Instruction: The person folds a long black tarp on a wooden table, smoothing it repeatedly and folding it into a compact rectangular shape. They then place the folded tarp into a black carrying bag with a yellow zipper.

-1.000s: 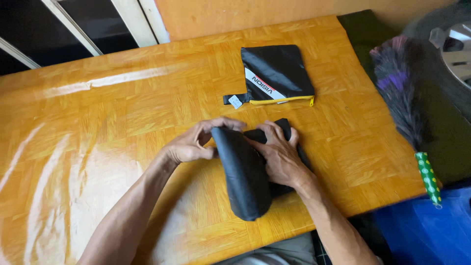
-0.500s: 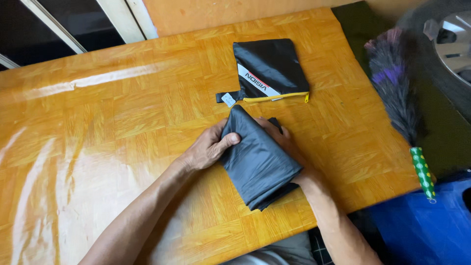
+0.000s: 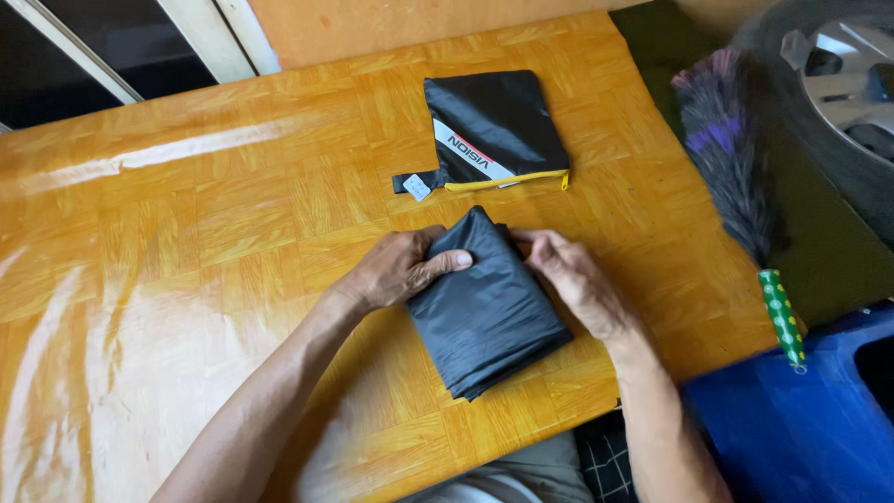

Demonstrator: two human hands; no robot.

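Both hands (image 3: 494,275) flat, fingers curled.

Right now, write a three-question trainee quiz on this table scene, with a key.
1. True or false: the left hand rests on the folded dark grey fabric.
2. What lies beyond the fabric on the wooden table? A) a flat black pouch with a yellow edge B) a red box C) a mug
3. What lies off the table's right side, near the right hand?

Key: 1 true. 2 A, the pouch. 3 a feather duster with a green dotted handle.
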